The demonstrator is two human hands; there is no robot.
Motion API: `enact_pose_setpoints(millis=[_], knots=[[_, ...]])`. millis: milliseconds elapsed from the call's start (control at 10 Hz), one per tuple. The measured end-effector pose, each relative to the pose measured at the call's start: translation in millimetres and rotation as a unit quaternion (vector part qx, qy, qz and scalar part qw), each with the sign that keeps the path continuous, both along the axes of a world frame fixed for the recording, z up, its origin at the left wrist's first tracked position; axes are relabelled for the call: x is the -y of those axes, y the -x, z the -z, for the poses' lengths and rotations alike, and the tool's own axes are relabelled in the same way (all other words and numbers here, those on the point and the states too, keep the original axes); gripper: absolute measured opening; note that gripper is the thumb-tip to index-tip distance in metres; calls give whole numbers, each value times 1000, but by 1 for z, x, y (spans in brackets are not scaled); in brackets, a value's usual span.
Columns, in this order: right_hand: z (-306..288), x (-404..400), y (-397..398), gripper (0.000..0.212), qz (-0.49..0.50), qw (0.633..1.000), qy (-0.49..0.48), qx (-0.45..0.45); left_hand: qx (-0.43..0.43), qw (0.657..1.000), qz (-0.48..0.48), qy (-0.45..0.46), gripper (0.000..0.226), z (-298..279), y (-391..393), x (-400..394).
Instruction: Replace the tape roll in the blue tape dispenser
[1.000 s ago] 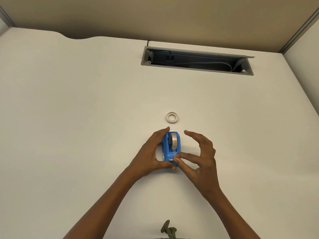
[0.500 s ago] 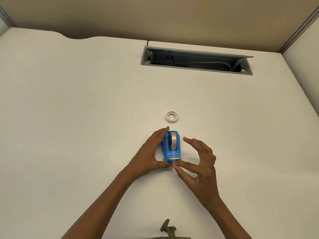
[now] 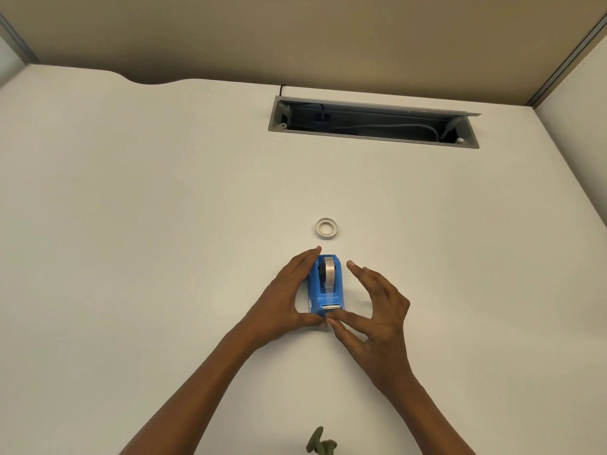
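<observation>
Blue tape dispenser [image 3: 326, 288] shows no readable writing

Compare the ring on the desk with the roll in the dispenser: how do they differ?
The ring lies flat and loose on the desk; the roll stands on edge inside the blue dispenser. The ring looks bare and thin-walled; the roll has tape running down to the cutter. Both are pale and round.

The right hand [image 3: 377, 316] has been lowered off the dispenser [image 3: 326, 285], its fingertips [image 3: 330, 321] now just below the cutter end.
</observation>
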State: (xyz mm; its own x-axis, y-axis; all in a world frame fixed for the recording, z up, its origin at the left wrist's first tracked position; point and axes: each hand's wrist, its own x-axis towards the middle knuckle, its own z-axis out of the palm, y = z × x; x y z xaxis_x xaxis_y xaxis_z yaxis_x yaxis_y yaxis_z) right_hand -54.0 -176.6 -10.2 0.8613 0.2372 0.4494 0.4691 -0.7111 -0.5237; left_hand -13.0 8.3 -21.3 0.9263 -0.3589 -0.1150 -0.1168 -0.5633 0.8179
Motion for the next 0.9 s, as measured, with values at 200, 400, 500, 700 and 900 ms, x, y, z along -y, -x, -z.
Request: enact_pose_setpoints(millis=[200, 400, 500, 700, 900], knots=[[7, 2, 2, 5, -6, 986, 127, 104, 5, 998, 36, -44, 112, 1, 0, -8], [11, 3, 6, 9, -13, 965, 190, 181, 12, 997, 21, -80, 106, -12, -3, -15], [17, 6, 7, 13, -18, 960, 211, 184, 25, 996, -1, -87, 94, -21, -7, -16], [23, 18, 5, 10, 1, 984, 152, 97, 80, 992, -14, -94, 79, -32, -13, -15], [2, 33, -2, 16, 48, 998, -29, -19, 118, 990, -24, -69, 68, -46, -24, -9]])
